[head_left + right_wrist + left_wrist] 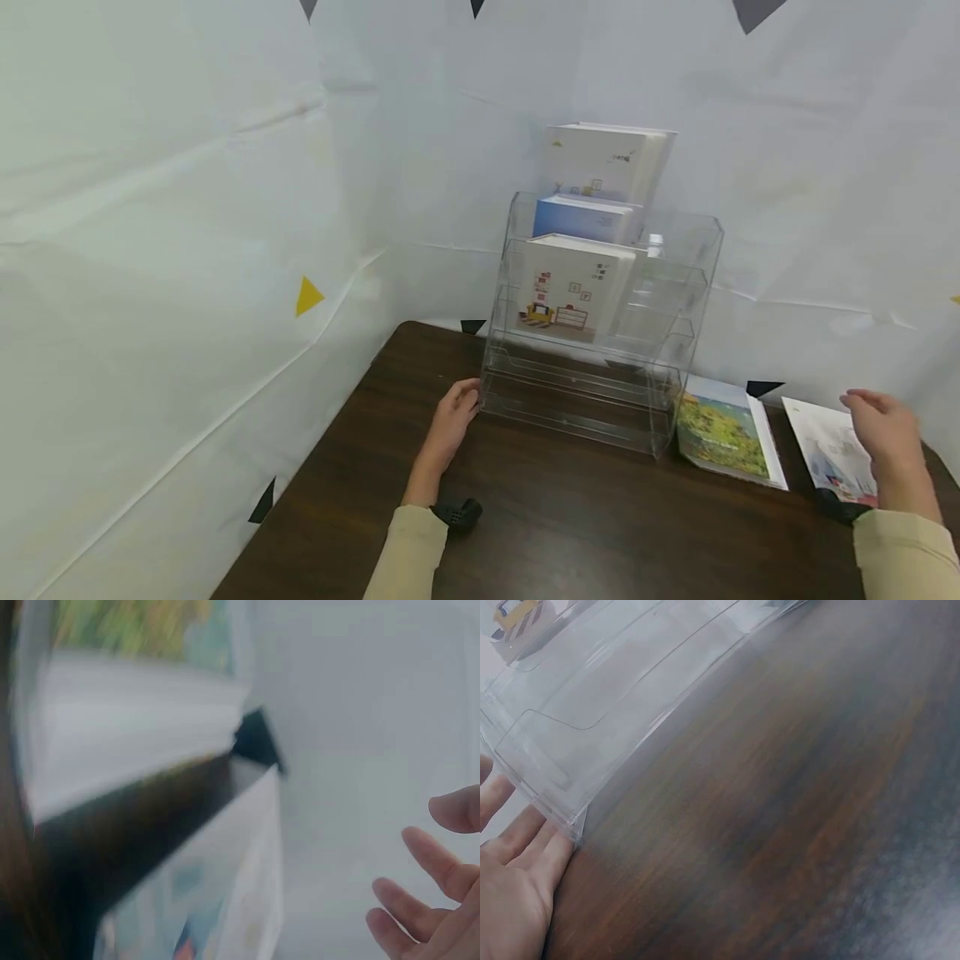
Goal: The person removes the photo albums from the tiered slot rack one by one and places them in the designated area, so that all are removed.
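Note:
A clear plastic tiered rack [573,400] stands on the dark wooden table. My left hand [456,408] is at its lower left corner; in the left wrist view the extended fingers [551,855] lie right along that corner. My right hand [888,429] is raised over a white picture book [821,442] at the right, holding nothing. In the right wrist view its fingers [401,904] are spread and loosely bent. Between rack and white book lies a book with a green and yellow landscape cover [723,429].
Upright in the rack's tiers are a white book with a furniture drawing [566,287], a blue book [577,218] and another white book [600,158] at the top. White sheeting [187,208] hangs close along the table's left and back edges.

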Action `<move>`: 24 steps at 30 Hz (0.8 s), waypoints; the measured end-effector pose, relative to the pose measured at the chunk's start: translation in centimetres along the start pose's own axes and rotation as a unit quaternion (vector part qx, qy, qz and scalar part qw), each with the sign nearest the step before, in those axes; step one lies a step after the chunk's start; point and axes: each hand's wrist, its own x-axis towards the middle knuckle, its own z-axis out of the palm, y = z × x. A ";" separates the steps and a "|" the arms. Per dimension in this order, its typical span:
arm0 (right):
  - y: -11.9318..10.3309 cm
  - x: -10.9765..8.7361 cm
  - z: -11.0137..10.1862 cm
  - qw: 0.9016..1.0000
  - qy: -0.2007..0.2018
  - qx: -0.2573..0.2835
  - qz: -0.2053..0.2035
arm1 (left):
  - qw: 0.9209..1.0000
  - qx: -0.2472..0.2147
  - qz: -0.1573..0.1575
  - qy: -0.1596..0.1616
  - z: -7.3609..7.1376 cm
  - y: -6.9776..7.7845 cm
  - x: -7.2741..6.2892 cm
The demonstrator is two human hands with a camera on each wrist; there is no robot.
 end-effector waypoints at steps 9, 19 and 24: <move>-5.4 -4.8 3.6 0.984 0.067 0.148 -0.072 | 0.999 0.050 -0.006 0.014 0.5 -0.1 -0.2; -12.3 -9.9 9.1 0.914 0.142 0.263 -0.275 | 0.998 0.062 -0.006 0.027 0.6 0.1 -0.3; -14.2 -12.1 13.2 0.918 0.070 0.223 -0.320 | 0.997 0.068 -0.006 0.036 0.5 0.4 -0.3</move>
